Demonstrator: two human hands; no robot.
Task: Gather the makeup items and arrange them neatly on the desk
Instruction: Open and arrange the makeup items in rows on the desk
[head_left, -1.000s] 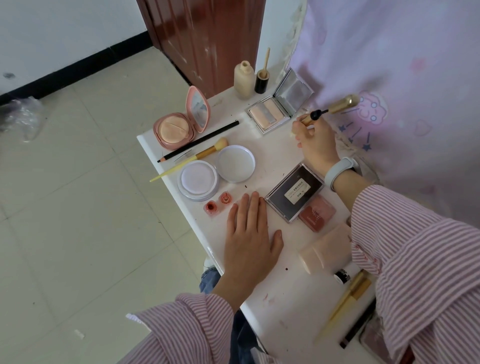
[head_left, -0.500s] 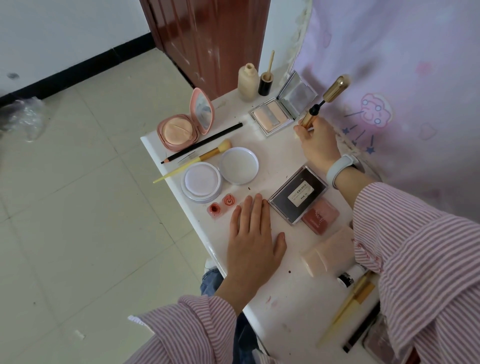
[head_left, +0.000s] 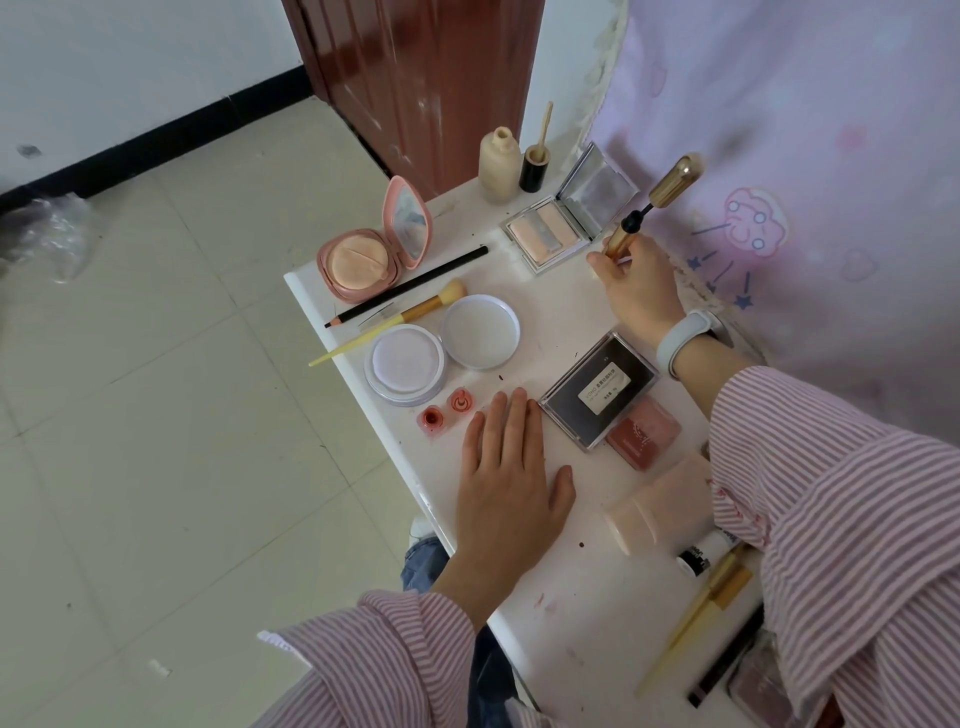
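The white desk (head_left: 519, 597) carries all the makeup items and stands against a wall covered with lilac patterned cloth (head_left: 831, 130). The left hand (head_left: 509, 483) lies flat on the desk near its front edge, with straight fingers close together, and it holds nothing. The right hand (head_left: 641, 291) is at the back of the desk with its fingers curled around the lower part of a gold mascara tube (head_left: 621, 240); the gold cap with its wand (head_left: 670, 182) stands tilted above the tube, partly pulled out, I think, but the joint is small in the view.

A pink cushion compact (head_left: 363, 260) is open at the back left corner, its mirror upright. In front of it a round white powder jar (head_left: 405, 371) and its lid (head_left: 480, 332) lie side by side, touching. A black palette with a white label (head_left: 597, 397) lies just beside the left fingertips, and a reddish blush case (head_left: 644, 434) touches its near edge. An open silver highlighter palette (head_left: 566, 218) is just left of the right hand. A beige foundation bottle (head_left: 498, 166) stands at the back edge. A black eyeliner pencil (head_left: 410, 287) and a yellow-handled brush (head_left: 387, 325) lie nearly parallel. Two small orange lipstick pieces (head_left: 445, 409) stand near the left fingers.
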